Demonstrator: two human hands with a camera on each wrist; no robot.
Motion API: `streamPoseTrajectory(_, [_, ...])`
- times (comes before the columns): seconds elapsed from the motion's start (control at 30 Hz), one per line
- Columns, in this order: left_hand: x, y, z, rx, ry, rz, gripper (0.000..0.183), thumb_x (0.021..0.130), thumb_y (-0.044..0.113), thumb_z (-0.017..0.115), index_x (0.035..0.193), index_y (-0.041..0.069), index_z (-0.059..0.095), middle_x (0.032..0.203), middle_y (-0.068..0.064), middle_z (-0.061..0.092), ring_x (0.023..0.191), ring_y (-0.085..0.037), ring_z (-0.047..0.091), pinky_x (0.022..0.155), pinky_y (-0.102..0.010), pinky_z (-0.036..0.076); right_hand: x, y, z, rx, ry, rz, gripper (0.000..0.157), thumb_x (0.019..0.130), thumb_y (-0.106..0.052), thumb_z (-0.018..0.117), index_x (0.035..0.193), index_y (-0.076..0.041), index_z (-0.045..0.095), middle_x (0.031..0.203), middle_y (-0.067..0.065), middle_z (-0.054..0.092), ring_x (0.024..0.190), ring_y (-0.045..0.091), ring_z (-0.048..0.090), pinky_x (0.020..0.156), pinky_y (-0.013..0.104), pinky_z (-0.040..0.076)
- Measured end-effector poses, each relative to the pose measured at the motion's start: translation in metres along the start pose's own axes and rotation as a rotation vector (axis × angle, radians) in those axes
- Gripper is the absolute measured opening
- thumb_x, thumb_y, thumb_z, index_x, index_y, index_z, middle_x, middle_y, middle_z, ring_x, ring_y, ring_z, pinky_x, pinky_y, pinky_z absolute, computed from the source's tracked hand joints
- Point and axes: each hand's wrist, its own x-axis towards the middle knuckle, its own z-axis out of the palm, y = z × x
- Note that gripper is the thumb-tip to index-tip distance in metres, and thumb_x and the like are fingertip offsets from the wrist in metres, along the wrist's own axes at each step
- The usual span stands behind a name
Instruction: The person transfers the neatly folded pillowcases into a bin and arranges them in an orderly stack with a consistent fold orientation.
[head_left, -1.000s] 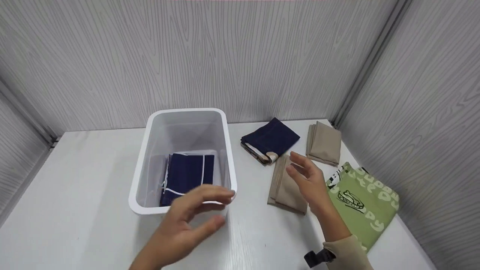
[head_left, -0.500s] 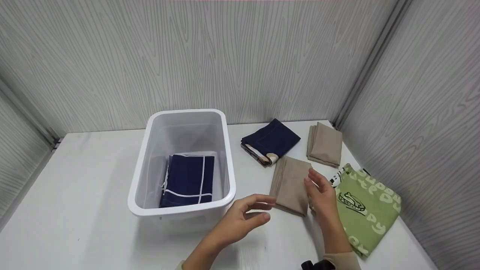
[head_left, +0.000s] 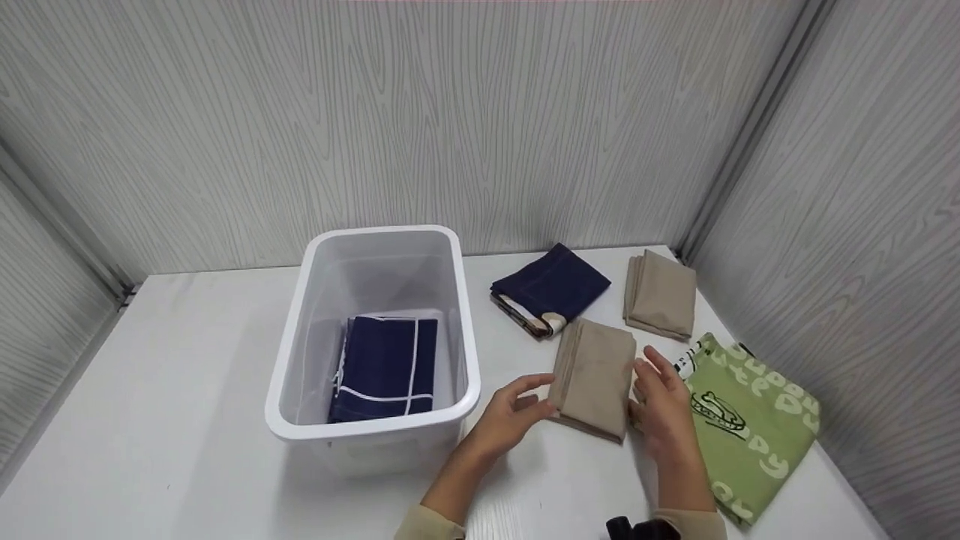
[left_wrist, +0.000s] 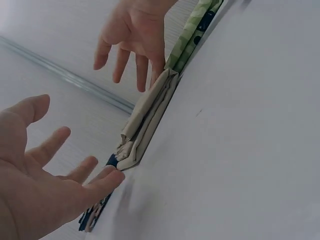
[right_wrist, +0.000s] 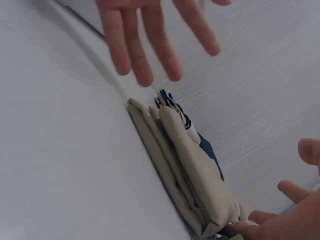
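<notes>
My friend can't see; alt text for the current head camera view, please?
A person's left hand and right hand flank a folded beige cloth on a white table. A white bin to the left holds navy fabric; a navy cloth, second beige cloth and green cloth lie nearby.

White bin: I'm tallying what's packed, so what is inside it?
A folded navy cloth with white lines lies in the white bin; anything beneath it is hidden.
</notes>
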Motion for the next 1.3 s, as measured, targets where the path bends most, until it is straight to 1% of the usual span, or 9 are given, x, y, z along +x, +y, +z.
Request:
streamPoseTrajectory(0.17, [0.013,-0.002,0.006,-0.09,0.079,-0.066,0.049,0.098,0.023,0.058,0.142,0.003,0.051,0.152,-0.025,0.038,0.142,-0.046,0.034,0.11,-0.058,0.037,0.013,-0.012,-0.002,0.016,-0.067,0.115,0.068,0.101,-0.034,0.057,0.159,-0.029,0.022,0.167,0.009,0.015,0.152,0.033,0.013,0.117,0.058,0.022])
streamPoseTrajectory(0.27, [0.017,-0.004,0.012,-0.161,0.093,-0.103,0.05,0.099,0.024,0.057,0.143,0.002,0.05,0.15,-0.025,0.04,0.141,-0.041,0.038,0.108,-0.058,0.04,0.018,-0.012,-0.011,-0.007,-0.098,0.13,0.072,0.101,-0.035,0.057,0.16,-0.029,0.018,0.166,0.011,0.014,0.15,0.033,0.02,0.115,0.055,0.027])
streamPoseTrajectory(0.33, [0.017,-0.006,0.014,-0.203,0.093,-0.131,0.05,0.099,0.025,0.058,0.142,0.002,0.05,0.148,-0.024,0.043,0.138,-0.038,0.041,0.107,-0.056,0.041,0.02,-0.009,-0.018,-0.037,-0.11,0.13,0.072,0.103,-0.034,0.055,0.161,-0.027,0.014,0.164,0.013,0.02,0.145,0.031,0.031,0.111,0.051,0.034])
streamPoseTrajectory(0.47, [0.013,-0.009,0.013,-0.286,0.104,-0.197,0.053,0.098,0.03,0.06,0.143,0.005,0.05,0.143,-0.02,0.047,0.132,-0.035,0.047,0.104,-0.05,0.045,0.022,-0.002,-0.027,-0.097,-0.129,0.124,0.071,0.103,-0.031,0.055,0.161,-0.023,0.014,0.144,0.009,0.051,0.12,0.018,0.057,0.094,0.037,0.047])
streamPoseTrajectory(0.57, [0.014,-0.008,0.009,-0.337,0.096,-0.219,0.056,0.097,0.034,0.06,0.145,0.007,0.048,0.141,-0.02,0.05,0.129,-0.036,0.051,0.099,-0.044,0.049,0.025,-0.001,-0.028,-0.091,-0.165,0.113,0.072,0.102,-0.028,0.057,0.16,-0.021,0.016,0.131,0.002,0.058,0.107,0.014,0.063,0.086,0.037,0.051])
streamPoseTrajectory(0.7, [0.015,-0.006,0.004,-0.388,0.075,-0.229,0.056,0.099,0.033,0.058,0.146,0.006,0.046,0.137,-0.022,0.058,0.12,-0.033,0.061,0.091,-0.037,0.053,0.029,0.0,-0.025,-0.074,-0.198,0.115,0.071,0.102,-0.022,0.057,0.16,-0.02,0.016,0.123,0.001,0.057,0.103,0.014,0.061,0.08,0.038,0.054])
streamPoseTrajectory(0.93, [0.015,-0.003,0.002,-0.363,0.085,-0.243,0.053,0.099,0.031,0.058,0.144,0.005,0.048,0.121,-0.018,0.069,0.099,-0.021,0.069,0.073,-0.026,0.052,0.032,0.003,-0.021,-0.106,-0.216,0.136,0.07,0.103,-0.015,0.054,0.16,-0.018,0.015,0.106,0.002,0.056,0.091,0.013,0.061,0.079,0.035,0.055])
streamPoseTrajectory(1.13, [0.012,-0.002,0.003,-0.322,0.061,-0.215,0.052,0.1,0.029,0.057,0.144,0.003,0.047,0.114,-0.019,0.07,0.09,-0.017,0.069,0.074,-0.028,0.054,0.034,0.006,-0.019,-0.074,-0.244,0.146,0.071,0.101,-0.011,0.055,0.16,-0.016,0.016,0.113,0.004,0.064,0.098,0.017,0.067,0.085,0.038,0.055])
streamPoseTrajectory(1.3, [0.011,-0.002,0.005,-0.336,0.051,-0.218,0.052,0.099,0.028,0.058,0.143,0.002,0.047,0.117,-0.018,0.067,0.094,-0.02,0.069,0.08,-0.034,0.056,0.035,0.01,-0.017,-0.11,-0.249,0.114,0.073,0.097,-0.004,0.058,0.159,-0.014,0.021,0.124,0.009,0.06,0.101,0.018,0.064,0.086,0.04,0.054])
